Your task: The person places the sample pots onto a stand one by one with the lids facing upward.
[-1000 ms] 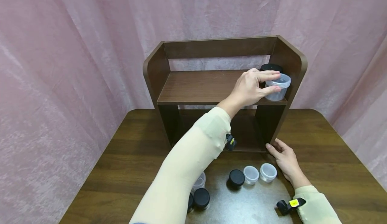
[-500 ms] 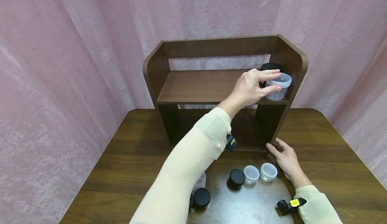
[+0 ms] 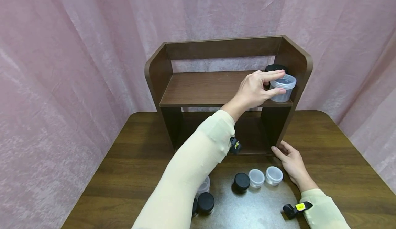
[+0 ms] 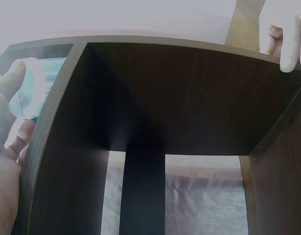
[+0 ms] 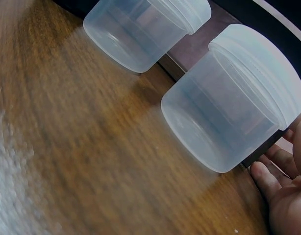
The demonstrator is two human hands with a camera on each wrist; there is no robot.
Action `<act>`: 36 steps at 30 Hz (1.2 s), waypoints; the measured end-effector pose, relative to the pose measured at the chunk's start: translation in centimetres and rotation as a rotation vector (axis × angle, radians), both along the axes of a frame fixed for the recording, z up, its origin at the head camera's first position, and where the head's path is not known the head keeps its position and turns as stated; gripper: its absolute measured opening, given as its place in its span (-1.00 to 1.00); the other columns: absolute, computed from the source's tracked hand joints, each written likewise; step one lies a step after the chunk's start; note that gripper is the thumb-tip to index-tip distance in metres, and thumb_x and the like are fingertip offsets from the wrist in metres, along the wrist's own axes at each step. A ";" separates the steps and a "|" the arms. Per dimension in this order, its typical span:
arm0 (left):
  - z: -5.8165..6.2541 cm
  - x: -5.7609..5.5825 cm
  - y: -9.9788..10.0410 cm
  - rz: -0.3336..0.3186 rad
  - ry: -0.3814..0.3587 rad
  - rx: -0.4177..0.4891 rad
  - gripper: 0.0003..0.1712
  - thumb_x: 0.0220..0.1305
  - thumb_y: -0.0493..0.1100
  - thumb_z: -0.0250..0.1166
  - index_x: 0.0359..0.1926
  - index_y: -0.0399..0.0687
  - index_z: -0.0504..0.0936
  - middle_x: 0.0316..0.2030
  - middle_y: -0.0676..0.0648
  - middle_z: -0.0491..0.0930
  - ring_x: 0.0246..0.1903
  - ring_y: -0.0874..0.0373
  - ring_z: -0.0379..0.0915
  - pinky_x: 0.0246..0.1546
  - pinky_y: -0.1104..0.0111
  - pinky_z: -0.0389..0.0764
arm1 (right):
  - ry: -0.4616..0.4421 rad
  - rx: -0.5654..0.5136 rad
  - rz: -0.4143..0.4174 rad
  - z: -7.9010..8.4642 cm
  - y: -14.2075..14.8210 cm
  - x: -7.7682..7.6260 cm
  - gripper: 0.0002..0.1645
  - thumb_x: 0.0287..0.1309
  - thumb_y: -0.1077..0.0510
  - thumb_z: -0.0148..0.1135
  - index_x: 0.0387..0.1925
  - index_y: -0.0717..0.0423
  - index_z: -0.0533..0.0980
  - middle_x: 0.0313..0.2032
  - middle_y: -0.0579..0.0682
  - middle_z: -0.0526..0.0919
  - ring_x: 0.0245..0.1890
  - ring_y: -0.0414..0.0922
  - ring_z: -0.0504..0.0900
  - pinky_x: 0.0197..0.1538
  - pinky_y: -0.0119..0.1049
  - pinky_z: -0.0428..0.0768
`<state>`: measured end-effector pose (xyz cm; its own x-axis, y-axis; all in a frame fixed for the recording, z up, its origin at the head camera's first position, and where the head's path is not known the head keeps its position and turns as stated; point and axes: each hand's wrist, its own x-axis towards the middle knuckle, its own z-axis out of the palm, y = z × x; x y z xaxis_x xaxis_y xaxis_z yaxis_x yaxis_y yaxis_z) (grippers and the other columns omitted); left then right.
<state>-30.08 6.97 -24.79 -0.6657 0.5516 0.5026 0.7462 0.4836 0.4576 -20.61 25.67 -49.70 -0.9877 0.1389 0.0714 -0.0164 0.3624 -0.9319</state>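
My left hand (image 3: 252, 88) reaches across to the right end of the upper shelf of a brown wooden shelf unit (image 3: 198, 90). Between its thumb and fingers it holds a clear plastic jar (image 3: 283, 93) with a translucent lid, upright at the shelf's front edge. Right behind that stands a black-lidded jar (image 3: 276, 67), partly hidden. Low on the right, my right hand (image 3: 292, 163) grips the front edge of the unit's side panel, thumb inside and fingers outside. In the right wrist view a clear jar (image 5: 214, 117) stands close to this hand.
On the table (image 3: 334, 160) before the unit, a black-lidded jar (image 3: 242, 181) and two white-lidded jars (image 3: 256, 178) stand in a row. More jars, one with a black lid (image 3: 206, 202), are partly hidden by my left sleeve. A pink curtain (image 3: 92, 50) hangs behind.
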 end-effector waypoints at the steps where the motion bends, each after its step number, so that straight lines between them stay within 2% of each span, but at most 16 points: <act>1: 0.0 0.0 0.0 0.002 0.003 0.001 -0.36 0.07 0.18 0.43 0.21 0.33 0.54 0.11 0.34 0.52 -0.27 0.37 0.37 -0.34 0.61 0.35 | -0.002 0.001 -0.001 0.0 0.0 0.0 -0.19 0.32 -0.14 0.13 0.36 0.32 0.21 0.21 0.30 0.40 0.09 -0.23 0.40 -0.09 -0.70 0.38; 8: -0.2 -0.1 -0.4 -0.018 0.022 0.029 -0.31 0.06 0.16 0.44 0.25 0.26 0.52 0.18 0.31 0.48 -0.25 0.34 0.38 -0.32 0.62 0.35 | 0.024 -0.017 0.005 -0.3 -0.3 0.0 -0.26 0.31 -0.11 0.14 0.32 0.29 0.28 0.18 0.29 0.44 -0.05 -0.50 0.40 -0.09 -0.68 0.41; 12: -0.2 0.0 -0.9 -0.042 0.020 0.096 -0.32 0.05 0.12 0.46 0.23 0.18 0.54 0.20 0.28 0.46 -0.25 0.35 0.39 -0.27 0.65 0.35 | 0.042 -0.023 0.009 -0.4 -0.5 -0.2 -0.28 0.32 -0.09 0.15 0.31 0.29 0.29 0.17 0.29 0.45 -0.07 -0.53 0.40 -0.09 -0.68 0.42; 18: -0.8 0.4 -1.9 -0.102 -0.052 0.243 -0.36 0.05 0.03 0.49 0.19 0.07 0.58 0.16 0.24 0.51 -0.21 0.31 0.43 -0.19 0.64 0.42 | 0.051 -0.041 0.025 -0.5 -0.6 -0.3 -0.29 0.32 -0.07 0.15 0.31 0.30 0.30 0.17 0.30 0.45 -0.06 -0.52 0.41 -0.08 -0.67 0.42; 24: -1.1 1.3 -3.1 -0.187 -0.131 0.396 -0.41 0.01 -0.10 0.52 0.13 -0.01 0.63 0.09 0.21 0.57 -0.24 0.25 0.45 -0.27 0.53 0.50 | 0.057 -0.036 0.023 -0.7 -0.6 -0.5 -0.31 0.32 -0.06 0.15 0.30 0.30 0.30 0.15 0.30 0.46 -0.08 -0.54 0.42 -0.09 -0.67 0.43; 30: -1.3 2.0 -4.4 -0.206 -0.140 0.381 -0.44 0.00 -0.12 0.53 0.09 -0.02 0.65 0.07 0.17 0.60 -0.24 0.26 0.49 -0.34 0.49 0.52 | 0.063 -0.037 0.015 -0.6 -0.4 -0.6 -0.30 0.32 -0.07 0.16 0.30 0.32 0.31 0.14 0.31 0.46 -0.09 -0.54 0.42 -0.08 -0.67 0.43; 36: -1.8 2.1 -6.3 -0.250 -0.118 0.373 -0.48 0.04 -0.17 0.50 0.08 -0.09 0.65 0.07 0.10 0.60 -0.11 0.22 0.50 -0.15 0.47 0.54 | 0.049 -0.055 0.019 -0.6 -0.3 -0.6 -0.26 0.32 -0.07 0.15 0.32 0.35 0.26 0.18 0.33 0.42 -0.03 -0.51 0.39 -0.07 -0.69 0.40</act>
